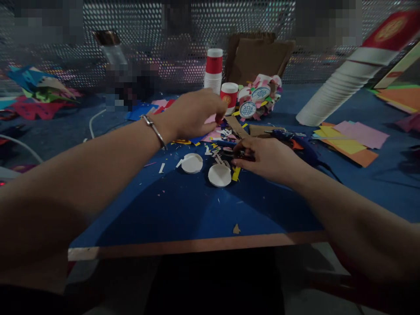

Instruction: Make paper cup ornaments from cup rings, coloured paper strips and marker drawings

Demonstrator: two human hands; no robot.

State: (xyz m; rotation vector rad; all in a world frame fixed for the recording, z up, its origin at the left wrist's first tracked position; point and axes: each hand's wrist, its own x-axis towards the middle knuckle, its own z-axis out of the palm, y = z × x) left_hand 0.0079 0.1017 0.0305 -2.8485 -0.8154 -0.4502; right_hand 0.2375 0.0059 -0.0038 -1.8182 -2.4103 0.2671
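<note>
My left hand (198,112), a bracelet on its wrist, reaches over paper scraps just in front of a red and white paper cup (229,98). Its fingers curl downward, with a small red bit at their tips that I cannot identify. Lower and to the right, my right hand (267,158) has its fingers closed around something dark, mostly hidden by the hand. A blue pen-like stick (225,143) lies by its fingertips. Two white paper discs (219,175) with low rims lie on the blue table (197,210) in front of the hands.
A glue gun (305,148) with a dark cord lies beyond my right wrist. Behind are a cup stack (214,70), a paper-covered craft piece (259,98) and cardboard (257,59). A long cup stack (348,83) leans at right near coloured paper sheets (351,140).
</note>
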